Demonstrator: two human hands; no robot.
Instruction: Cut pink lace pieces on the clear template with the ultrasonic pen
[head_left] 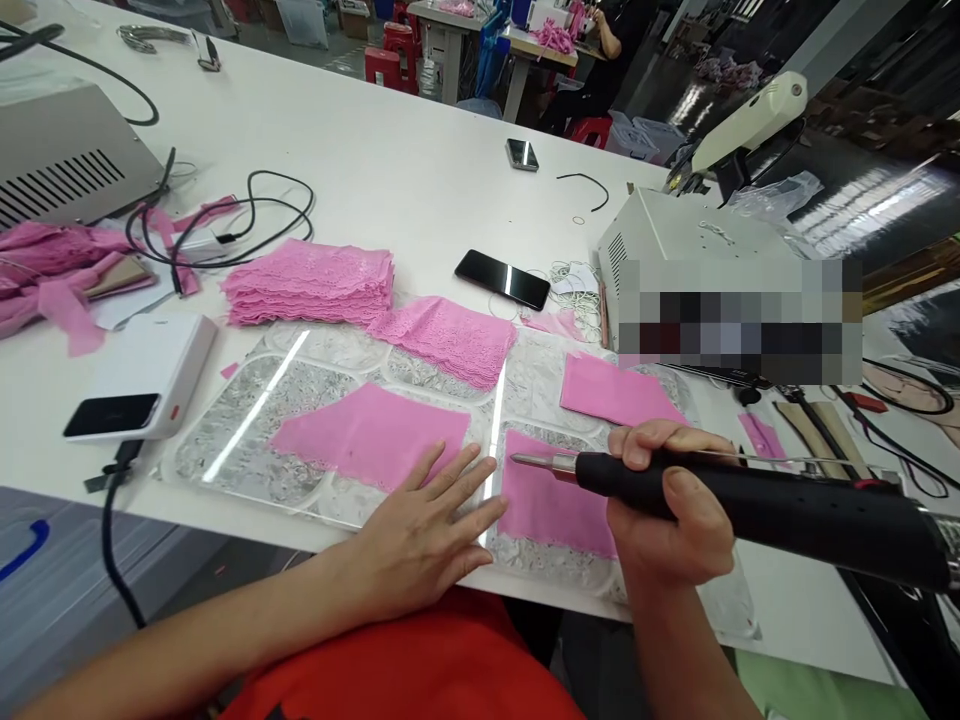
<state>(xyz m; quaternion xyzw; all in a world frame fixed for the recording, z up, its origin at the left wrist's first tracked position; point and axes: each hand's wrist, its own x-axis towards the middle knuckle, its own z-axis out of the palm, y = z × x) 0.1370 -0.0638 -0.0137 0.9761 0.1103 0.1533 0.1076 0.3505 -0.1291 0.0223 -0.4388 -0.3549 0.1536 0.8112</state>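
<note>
My left hand (427, 525) lies flat, fingers spread, over the lower right edge of a pink fabric piece (375, 430) with a lace-like pointed end. My right hand (671, 510) is wrapped round a thick black handheld tool (787, 515) with a tapered metal tip (534, 461). The tip points left, over a second pink fabric piece (551, 505); whether it touches the cloth I cannot tell. Both pieces rest on a clear patterned plastic mat (247, 440). Behind them are a folded pink lace piece (450, 340), a lace stack (315, 280) and a plain pink stack (619, 388).
A white power bank (161, 370) with a black cable stands at left. Beyond the mat lie a black phone (502, 279) and a smaller device (522, 154). Grey machine boxes (67, 150) flank the table, one at each side. A person (611, 60) sits at a far table.
</note>
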